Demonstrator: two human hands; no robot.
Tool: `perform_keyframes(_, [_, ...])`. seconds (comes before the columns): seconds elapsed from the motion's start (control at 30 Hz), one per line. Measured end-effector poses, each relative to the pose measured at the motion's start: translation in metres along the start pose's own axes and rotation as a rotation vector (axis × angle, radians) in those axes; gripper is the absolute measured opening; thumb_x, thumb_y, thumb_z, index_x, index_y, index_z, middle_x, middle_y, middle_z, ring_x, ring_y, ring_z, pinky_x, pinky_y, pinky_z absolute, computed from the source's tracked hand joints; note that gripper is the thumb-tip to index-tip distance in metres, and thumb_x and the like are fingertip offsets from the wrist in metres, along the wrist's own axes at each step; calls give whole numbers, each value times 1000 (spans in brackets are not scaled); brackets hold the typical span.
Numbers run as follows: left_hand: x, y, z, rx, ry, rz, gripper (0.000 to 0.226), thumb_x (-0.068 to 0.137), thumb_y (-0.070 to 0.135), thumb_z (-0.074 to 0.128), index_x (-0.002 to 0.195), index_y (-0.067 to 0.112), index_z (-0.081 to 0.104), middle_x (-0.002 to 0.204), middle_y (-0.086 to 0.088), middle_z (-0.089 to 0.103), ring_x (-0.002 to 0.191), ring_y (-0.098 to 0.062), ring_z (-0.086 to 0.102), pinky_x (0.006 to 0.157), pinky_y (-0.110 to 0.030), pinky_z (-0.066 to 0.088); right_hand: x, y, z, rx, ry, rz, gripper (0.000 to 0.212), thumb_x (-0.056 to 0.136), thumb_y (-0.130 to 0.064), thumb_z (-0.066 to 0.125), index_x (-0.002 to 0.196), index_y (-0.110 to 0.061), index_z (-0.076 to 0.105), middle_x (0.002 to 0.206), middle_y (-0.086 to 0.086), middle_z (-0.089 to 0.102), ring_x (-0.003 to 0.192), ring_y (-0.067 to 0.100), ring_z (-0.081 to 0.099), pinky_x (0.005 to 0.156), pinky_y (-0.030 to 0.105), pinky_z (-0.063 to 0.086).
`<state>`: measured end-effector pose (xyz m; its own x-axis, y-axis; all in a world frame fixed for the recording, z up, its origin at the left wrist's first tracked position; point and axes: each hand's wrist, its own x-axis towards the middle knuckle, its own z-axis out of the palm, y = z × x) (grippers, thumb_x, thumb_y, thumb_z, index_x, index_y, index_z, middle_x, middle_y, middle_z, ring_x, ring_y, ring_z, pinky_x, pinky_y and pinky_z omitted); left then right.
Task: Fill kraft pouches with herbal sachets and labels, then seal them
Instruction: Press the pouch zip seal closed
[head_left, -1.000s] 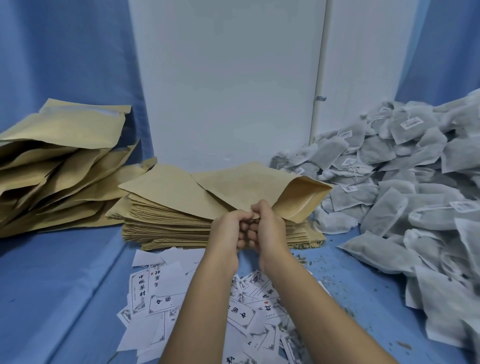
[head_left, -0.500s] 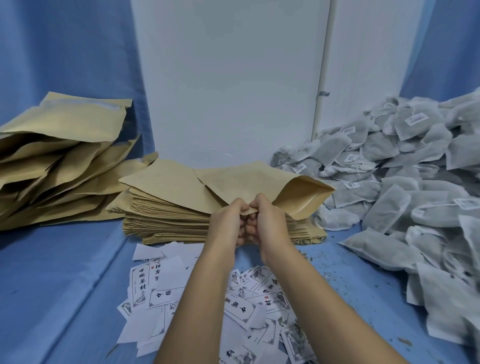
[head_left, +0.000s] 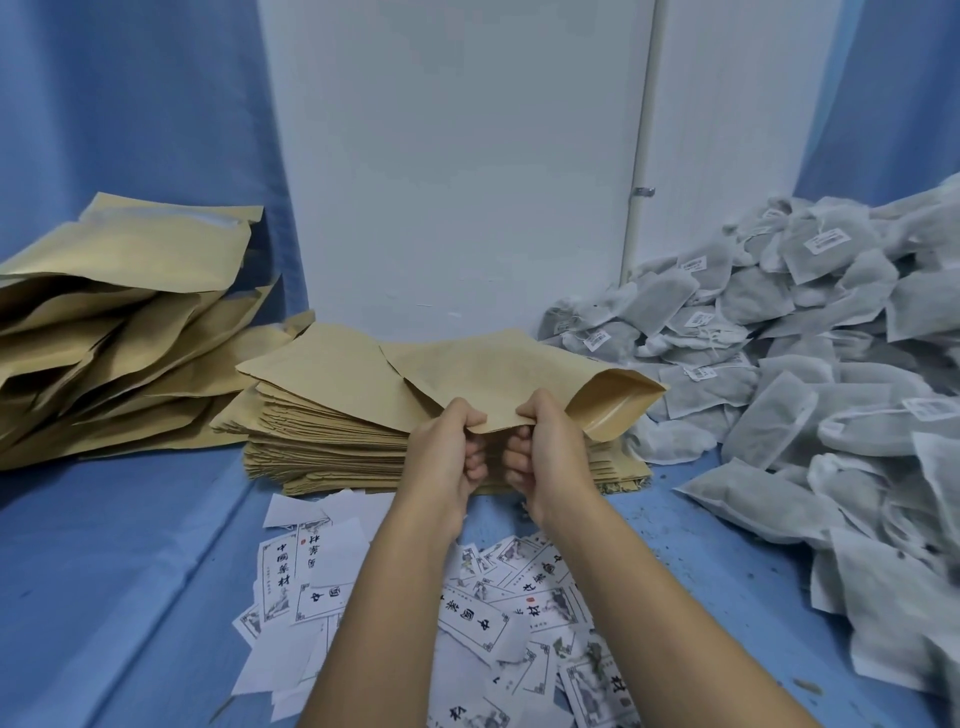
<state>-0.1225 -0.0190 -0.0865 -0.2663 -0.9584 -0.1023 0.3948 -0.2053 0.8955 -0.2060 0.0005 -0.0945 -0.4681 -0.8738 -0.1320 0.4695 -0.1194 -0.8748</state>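
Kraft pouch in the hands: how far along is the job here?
Done, apparently: a pile of bulging pouches at the left, though seals can't be confirmed. In hand: left hand and right hand pinch the near edge of one pouch, its mouth gaping rightward; no contents visible. Left: a tall stack of flat pouches, a heap of sachets, scattered labels.

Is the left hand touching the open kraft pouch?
Touching: the head view shows the left hand pinching the near edge of the kraft pouch, thumb on top.

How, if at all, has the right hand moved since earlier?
Yes: the right hand shifted slightly rightward against the pouch stack, parting from the left hand.
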Motion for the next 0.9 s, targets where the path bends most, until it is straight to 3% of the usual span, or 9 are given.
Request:
perform_keyframes(0.7, [2,5,-8,-88,85,6,25,85,3,46,66,15,35,42,6,24,36,-7,21,37,-18,17,3,-9,-9,67,37,51,30,87,-17,41,59,-18,31,38,-9,23,29,6,16,30,15,12])
perform_keyframes(0.8, [3,5,-9,-101,147,37,21,84,4,49,68,14,38,42,6,25,37,-7,22,37,-18,18,3,-9,-9,88,76,20,29,86,-14,41,60,-18,31,38,-9,24,30,6,16,31,16,12])
perform_keyframes(0.9, [1,-3,0,-30,326,155,20,81,14,52,66,17,39,49,5,28,46,-15,26,45,-23,24,1,-3,-2,66,79,-11,29,86,-13,40,60,-19,30,39,-9,23,32,7,16,33,16,12])
